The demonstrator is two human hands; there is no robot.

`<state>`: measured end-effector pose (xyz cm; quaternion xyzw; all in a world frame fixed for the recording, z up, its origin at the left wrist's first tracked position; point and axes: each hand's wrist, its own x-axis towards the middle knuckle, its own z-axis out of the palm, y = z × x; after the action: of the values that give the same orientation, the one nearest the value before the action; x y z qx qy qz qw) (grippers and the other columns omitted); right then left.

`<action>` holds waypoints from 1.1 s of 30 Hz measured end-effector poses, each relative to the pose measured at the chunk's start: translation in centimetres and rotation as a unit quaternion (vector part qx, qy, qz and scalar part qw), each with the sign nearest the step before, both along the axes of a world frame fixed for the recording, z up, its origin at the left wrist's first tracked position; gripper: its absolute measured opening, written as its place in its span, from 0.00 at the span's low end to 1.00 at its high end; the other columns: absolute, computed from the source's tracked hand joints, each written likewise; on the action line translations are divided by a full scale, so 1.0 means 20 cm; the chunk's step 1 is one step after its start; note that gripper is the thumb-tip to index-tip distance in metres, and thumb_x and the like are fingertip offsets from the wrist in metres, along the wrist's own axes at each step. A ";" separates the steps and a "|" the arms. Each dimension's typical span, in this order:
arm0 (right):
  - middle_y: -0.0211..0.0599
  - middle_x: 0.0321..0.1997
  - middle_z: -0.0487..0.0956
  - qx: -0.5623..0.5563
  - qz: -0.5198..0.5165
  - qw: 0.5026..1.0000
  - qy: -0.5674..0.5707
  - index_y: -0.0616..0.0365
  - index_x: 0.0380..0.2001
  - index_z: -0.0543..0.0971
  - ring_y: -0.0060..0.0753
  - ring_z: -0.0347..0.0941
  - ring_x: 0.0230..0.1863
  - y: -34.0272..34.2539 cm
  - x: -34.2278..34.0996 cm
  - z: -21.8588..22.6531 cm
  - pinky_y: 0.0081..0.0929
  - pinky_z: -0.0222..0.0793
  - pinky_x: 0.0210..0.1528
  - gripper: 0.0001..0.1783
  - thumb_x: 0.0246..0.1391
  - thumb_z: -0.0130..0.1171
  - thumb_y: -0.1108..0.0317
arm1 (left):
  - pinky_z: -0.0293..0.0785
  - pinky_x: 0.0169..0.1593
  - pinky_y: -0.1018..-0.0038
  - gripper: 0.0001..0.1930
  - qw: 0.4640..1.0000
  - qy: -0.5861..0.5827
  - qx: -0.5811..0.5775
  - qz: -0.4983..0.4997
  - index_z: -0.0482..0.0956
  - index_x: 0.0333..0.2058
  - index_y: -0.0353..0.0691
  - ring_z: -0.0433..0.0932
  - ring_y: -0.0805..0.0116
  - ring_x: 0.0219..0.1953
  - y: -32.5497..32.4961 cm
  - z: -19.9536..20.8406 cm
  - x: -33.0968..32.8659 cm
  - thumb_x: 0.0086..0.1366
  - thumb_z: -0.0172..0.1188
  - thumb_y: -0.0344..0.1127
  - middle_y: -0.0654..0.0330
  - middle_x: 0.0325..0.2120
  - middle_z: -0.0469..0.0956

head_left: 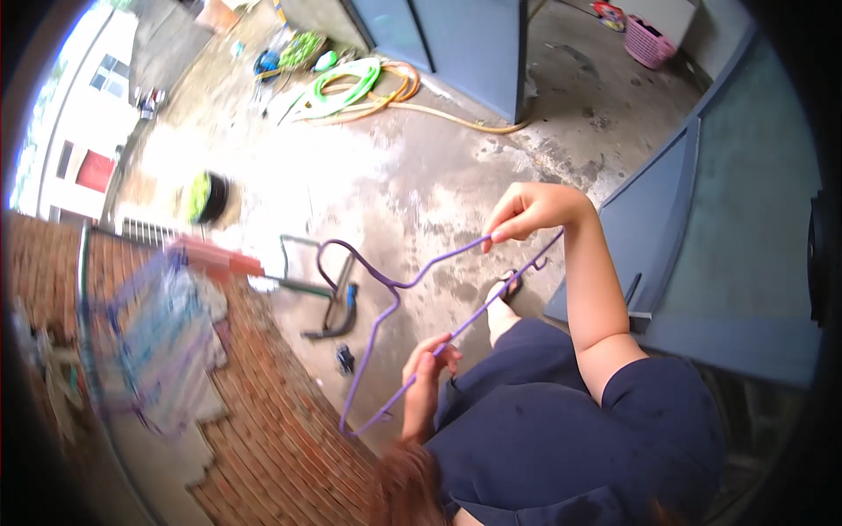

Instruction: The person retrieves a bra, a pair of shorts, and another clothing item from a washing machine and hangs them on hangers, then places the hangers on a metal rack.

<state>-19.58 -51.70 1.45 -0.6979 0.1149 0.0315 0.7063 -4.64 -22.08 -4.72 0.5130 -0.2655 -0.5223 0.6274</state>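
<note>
The person wears a loose, dark navy top (579, 430) with a short right sleeve (658, 386) that ends above the elbow, and a few darker spots mark the cloth (wet patches or stains, I cannot tell which). Below it comes a dark lower garment (526, 351), with a dark, open sandal (512, 282) on one foot; the left hand (427, 366) and right hand (537, 210) are bare.
</note>
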 end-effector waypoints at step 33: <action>0.23 0.14 0.57 0.164 -0.774 0.588 -0.169 0.68 0.36 0.72 0.14 0.51 0.13 -1.47 -1.02 -0.30 0.14 0.47 0.15 0.10 0.57 0.46 0.72 | 0.69 0.36 0.79 0.11 0.777 0.059 0.014 -0.626 0.67 0.39 0.35 0.70 0.73 0.29 -3.90 -0.14 -0.73 0.68 0.45 0.38 0.60 0.27 0.73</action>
<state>-39.90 -81.02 -4.50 -0.2109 0.4828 -0.6270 0.5739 -19.14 -100.07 -7.48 0.2104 -0.4832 -0.8329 0.1689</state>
